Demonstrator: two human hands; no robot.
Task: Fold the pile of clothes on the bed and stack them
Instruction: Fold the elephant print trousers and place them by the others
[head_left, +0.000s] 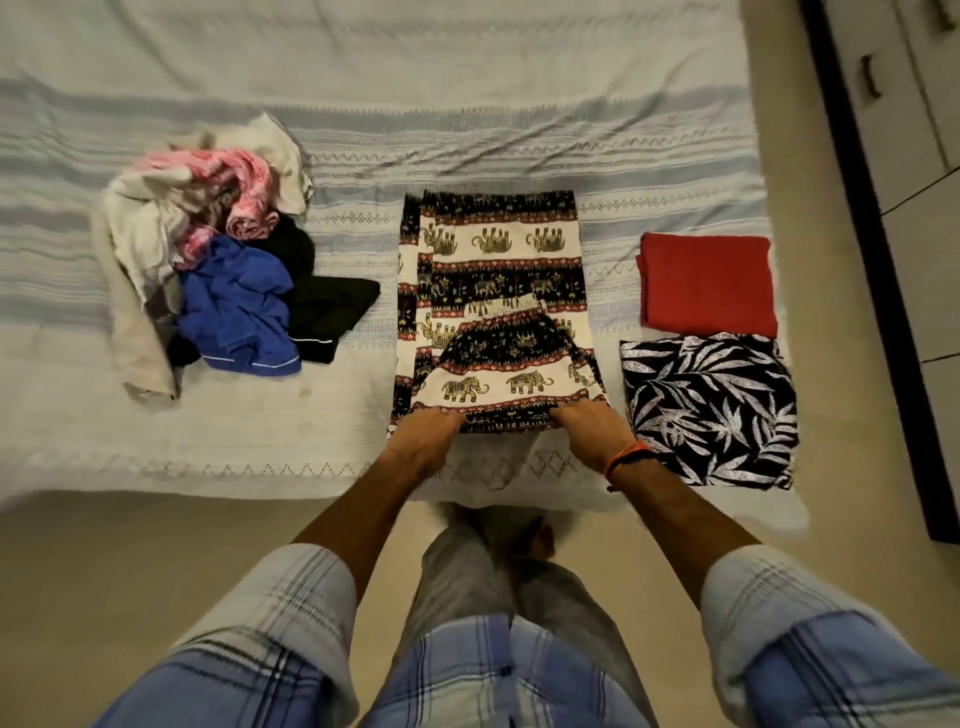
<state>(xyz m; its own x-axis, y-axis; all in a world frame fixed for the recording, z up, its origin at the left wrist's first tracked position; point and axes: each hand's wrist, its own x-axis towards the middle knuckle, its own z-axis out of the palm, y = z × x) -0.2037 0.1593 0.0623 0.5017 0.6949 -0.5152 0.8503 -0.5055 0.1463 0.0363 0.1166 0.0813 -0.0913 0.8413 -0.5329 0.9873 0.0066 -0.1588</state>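
Both hands are down at the near hem now: the left hand and the right hand each pinch the bottom edge of the elephant-print garment, fingers curled under it, probably ready to lift that end up for the next fold. It lies flat in the middle of the bed (smoothed for working). Right of it, the folded red piece and leaf-print piece lie finished, not yet stacked. Left, the unfolded pile waits. No readable writing anywhere.
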